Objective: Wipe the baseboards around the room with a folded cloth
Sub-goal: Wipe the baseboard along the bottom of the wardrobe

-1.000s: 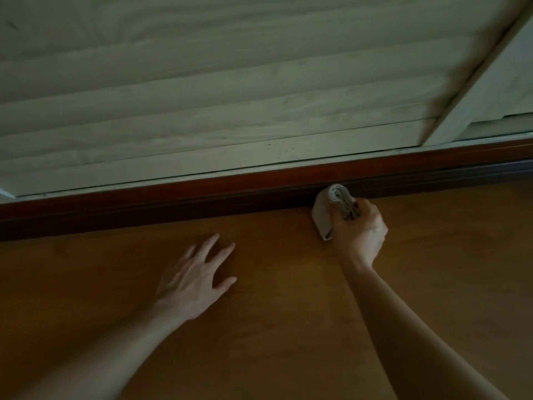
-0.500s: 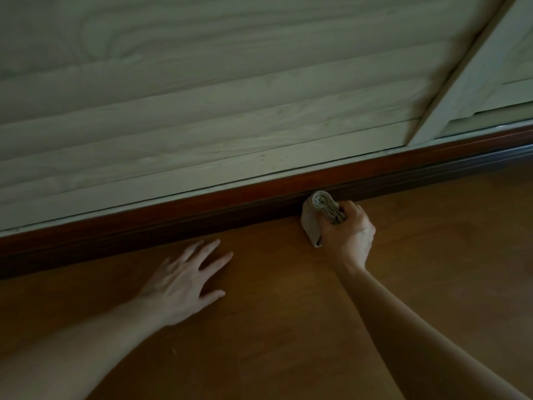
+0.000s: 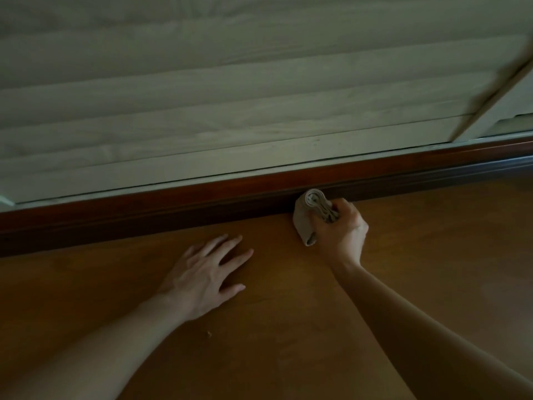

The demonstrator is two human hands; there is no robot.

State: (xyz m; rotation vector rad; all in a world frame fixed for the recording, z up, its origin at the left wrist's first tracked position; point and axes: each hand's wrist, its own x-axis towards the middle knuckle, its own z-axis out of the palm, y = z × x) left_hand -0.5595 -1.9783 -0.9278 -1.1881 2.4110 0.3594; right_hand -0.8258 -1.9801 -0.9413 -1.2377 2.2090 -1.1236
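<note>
The right hand [image 3: 341, 229] is gripping the folded cloth [image 3: 310, 215], pressing it against the baseboard [image 3: 173, 209] at the floor [image 3: 432, 255]. It is sliding leftward, away from the pale upright trim [image 3: 484, 116], so fresh baseboard is getting wiped. The left hand [image 3: 202, 278] is resting flat on the floor, fingers spread.

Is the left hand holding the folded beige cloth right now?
No, the left hand lies flat on the brown wooden floor with fingers spread, while the right hand grips the folded beige cloth.
</note>
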